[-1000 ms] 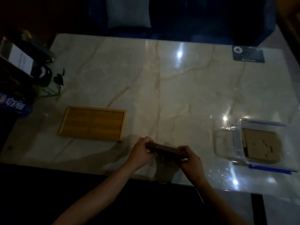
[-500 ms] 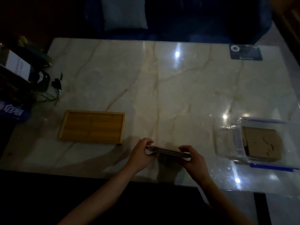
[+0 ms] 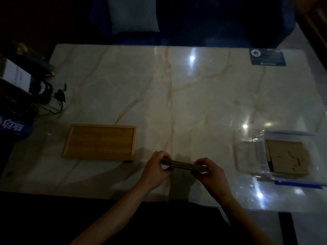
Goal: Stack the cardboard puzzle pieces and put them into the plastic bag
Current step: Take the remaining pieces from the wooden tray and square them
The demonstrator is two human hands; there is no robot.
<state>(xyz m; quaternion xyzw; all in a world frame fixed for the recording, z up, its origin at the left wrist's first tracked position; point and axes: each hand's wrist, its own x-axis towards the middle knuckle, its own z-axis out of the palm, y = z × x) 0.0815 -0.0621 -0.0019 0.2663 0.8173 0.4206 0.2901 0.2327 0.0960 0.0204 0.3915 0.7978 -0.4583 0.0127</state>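
Note:
A flat stack of cardboard puzzle pieces [image 3: 184,164] is held edge-on a little above the marble table [image 3: 177,96], near its front edge. My left hand [image 3: 155,169] grips the stack's left end and my right hand [image 3: 210,174] grips its right end. At the right lies a clear plastic bag [image 3: 247,154] with a blue zip strip; brown cardboard pieces [image 3: 288,159] are inside it.
An empty wooden tray [image 3: 100,141] lies left of my hands. A small plant [image 3: 56,99], a box and a blue packet crowd the table's left edge. A dark card [image 3: 267,57] rests at the far right corner. A blue chair stands behind the table.
The stack has levelled slightly between my hands. The camera view has shifted a little; both hands keep their grip in the same spot.

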